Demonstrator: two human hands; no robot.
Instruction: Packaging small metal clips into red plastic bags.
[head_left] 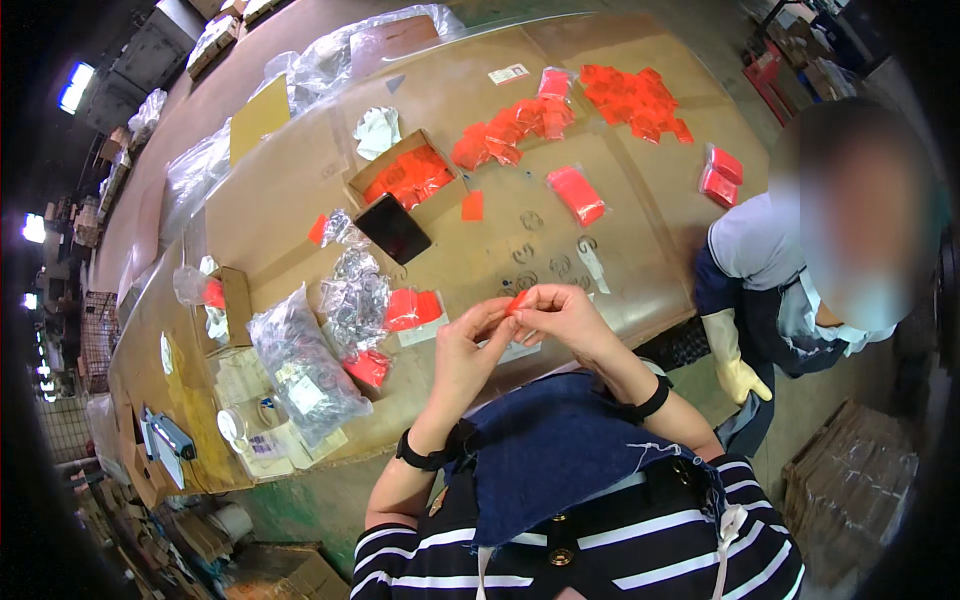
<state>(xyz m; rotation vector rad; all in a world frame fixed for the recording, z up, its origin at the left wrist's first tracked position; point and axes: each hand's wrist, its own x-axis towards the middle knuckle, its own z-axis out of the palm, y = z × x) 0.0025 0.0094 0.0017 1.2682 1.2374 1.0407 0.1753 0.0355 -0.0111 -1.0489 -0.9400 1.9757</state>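
Note:
Both of my hands meet over the near edge of the table. My left hand (468, 345) and my right hand (566, 318) pinch a small orange-red piece (516, 303) between their fingertips; most of it is hidden by the fingers. Just left of my hands lies a stack of flat red packets (412, 309) on a white paper. Beside it is a heap of shiny metal parts (356, 300), with another red packet (367, 368) below. A dark phone (394, 229) leans on a cardboard box (452, 197) holding many orange packets (410, 176).
Orange packets (630, 100) spread over the far right, near bundled red packs (577, 195). A large clear bag of parts (306, 365), a white jar (232, 425) and a blue device (168, 436) stand left. A gloved co-worker (760, 250) sits at the right edge.

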